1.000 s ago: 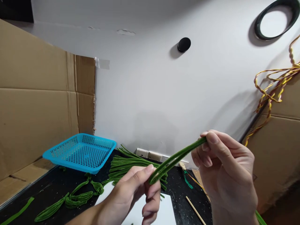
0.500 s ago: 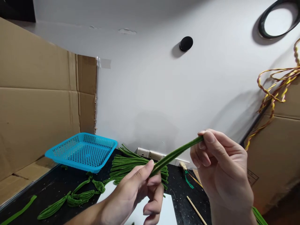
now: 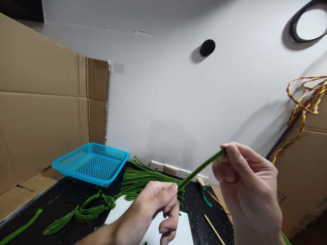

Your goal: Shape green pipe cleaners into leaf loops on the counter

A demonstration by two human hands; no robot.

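Observation:
Between my hands a green fuzzy pipe cleaner strip point(image 3: 200, 167) slants up to the right, looking like stems pressed side by side. My left hand point(image 3: 158, 207) pinches its lower end between thumb and fingers. At the upper end, my right hand point(image 3: 247, 177) grips the tip with thumb and forefinger. Behind my left hand lies a bundle of green pipe cleaners point(image 3: 138, 180) on the black table. Leaf shapes of the same green material point(image 3: 89, 213) rest to the left, near a white sheet point(image 3: 182, 228) partly under my left hand.
A blue perforated basket point(image 3: 93, 166) stands at the back left beside cardboard point(image 3: 43, 98). Power sockets point(image 3: 168, 170) line the wall's foot. A wooden stick point(image 3: 214, 229) and a wooden-handled item with green ribbon point(image 3: 201, 183) lie on the right. Twisted yellow-brown cords point(image 3: 304, 109) hang at right.
My left hand has slid up along the strip toward my right hand, so a shorter, narrower-looking length shows between them. The view has shifted slightly.

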